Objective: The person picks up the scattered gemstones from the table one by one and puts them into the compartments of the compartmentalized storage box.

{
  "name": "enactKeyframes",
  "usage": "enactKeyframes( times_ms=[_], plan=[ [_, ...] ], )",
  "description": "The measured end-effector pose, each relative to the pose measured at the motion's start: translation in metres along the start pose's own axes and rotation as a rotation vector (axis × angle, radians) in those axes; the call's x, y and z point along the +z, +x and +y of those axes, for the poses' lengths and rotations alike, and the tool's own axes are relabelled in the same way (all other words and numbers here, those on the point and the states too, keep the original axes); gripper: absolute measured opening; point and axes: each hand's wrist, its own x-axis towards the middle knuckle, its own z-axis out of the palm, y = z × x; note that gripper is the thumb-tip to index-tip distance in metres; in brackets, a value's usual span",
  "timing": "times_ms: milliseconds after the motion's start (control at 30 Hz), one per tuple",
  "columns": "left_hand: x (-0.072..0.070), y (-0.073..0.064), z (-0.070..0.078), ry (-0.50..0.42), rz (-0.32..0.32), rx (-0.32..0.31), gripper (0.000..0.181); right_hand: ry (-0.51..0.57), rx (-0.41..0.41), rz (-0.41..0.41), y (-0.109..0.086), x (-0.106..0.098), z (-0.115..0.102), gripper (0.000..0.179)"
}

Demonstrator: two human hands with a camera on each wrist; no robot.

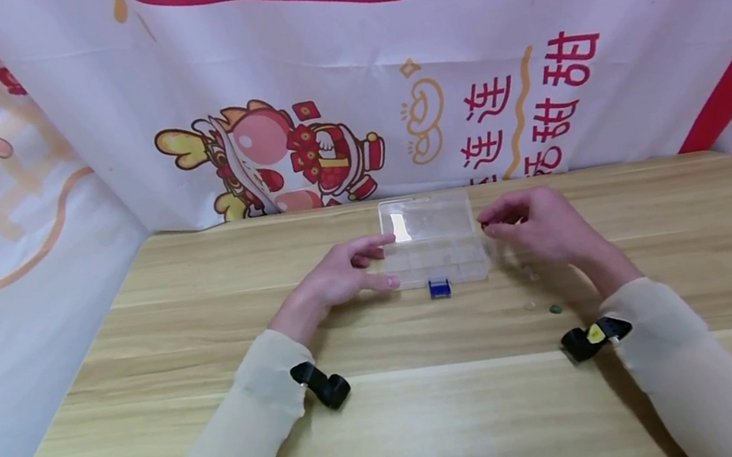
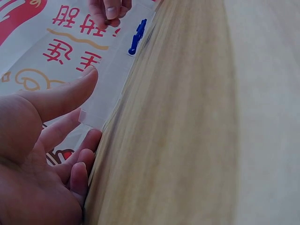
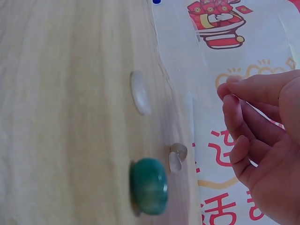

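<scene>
A clear plastic compartment box point(image 1: 417, 278) stands with its lid point(image 1: 436, 216) raised at the back and a blue latch point(image 1: 440, 289) at the front. At its left end is my left hand point(image 1: 339, 274), thumb and fingers spread around the corner and holding nothing. My right hand point(image 1: 545, 225) hovers just past the box's right end, pinching a small dark reddish stone point(image 1: 484, 225) between thumb and fingertips. In the right wrist view the fingers hide most of that stone. A polished green stone point(image 3: 150, 186) lies on the table below the right hand.
Beside the green stone lie a clear curved stone point(image 3: 140, 93) and two small translucent stones point(image 3: 175, 162) close together. The wooden table point(image 1: 398, 431) meets a printed cloth backdrop point(image 1: 280, 50) behind the box.
</scene>
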Motion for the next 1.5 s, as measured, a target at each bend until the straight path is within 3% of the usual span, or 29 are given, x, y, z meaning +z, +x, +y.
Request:
enactKeyframes(
  times_ms=[667,1500],
  plan=[
    [0.000,-0.002,0.002,-0.003,0.000,-0.009,0.069,-0.002,0.007,0.062,0.000,0.012,-0.019,0.024],
    [0.000,0.000,0.000,-0.001,0.002,-0.012,0.071,0.025,0.038,0.068,0.002,0.032,-0.037,0.023]
  ],
)
